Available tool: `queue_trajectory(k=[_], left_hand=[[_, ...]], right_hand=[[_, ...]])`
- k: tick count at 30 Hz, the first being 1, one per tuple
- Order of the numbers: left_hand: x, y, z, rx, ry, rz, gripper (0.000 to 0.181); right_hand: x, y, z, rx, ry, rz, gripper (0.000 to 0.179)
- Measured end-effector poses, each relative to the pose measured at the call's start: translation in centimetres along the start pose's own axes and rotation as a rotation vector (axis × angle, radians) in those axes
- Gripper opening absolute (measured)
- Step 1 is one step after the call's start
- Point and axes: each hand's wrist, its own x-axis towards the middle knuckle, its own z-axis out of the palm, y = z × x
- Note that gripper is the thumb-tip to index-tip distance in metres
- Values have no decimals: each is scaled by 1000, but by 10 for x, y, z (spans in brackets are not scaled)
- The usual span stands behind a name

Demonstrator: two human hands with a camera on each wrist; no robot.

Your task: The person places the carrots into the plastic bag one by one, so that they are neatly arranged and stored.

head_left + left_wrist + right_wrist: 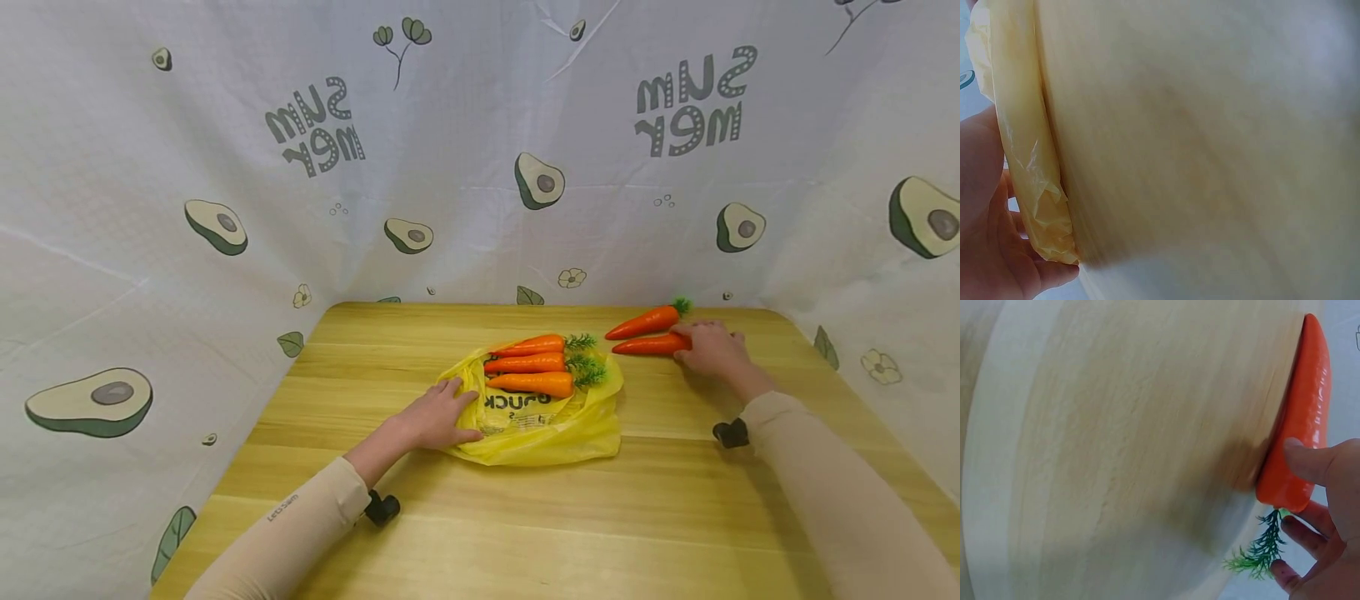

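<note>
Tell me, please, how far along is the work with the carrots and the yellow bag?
Done: three carrots lie at the yellow bag. In hand: the right hand grips a fourth carrot on the table, while the left hand rests on the bag's edge. Left: a fifth carrot lies beside it.

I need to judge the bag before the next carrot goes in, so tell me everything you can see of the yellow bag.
The yellow bag is thin, crinkled plastic with dark print, lying flat mid-table. Three carrots lie at its far, open end, green tops pointing right. The left hand rests on its left edge, fingers spread; the wrist view shows bunched film at the palm. The right hand is away from it.
</note>
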Motion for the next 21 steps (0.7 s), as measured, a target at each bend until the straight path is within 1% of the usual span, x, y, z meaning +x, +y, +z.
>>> queue_trajectory(k=[13,21], left_hand=[[-1,0,0,0,-3,2,75],[-2,1,-1,-5,-4,2,75]], right_hand=[[-7,-1,-5,-10,-20,-1,57],[-6,-1,-8,-1,-6,-24,57]])
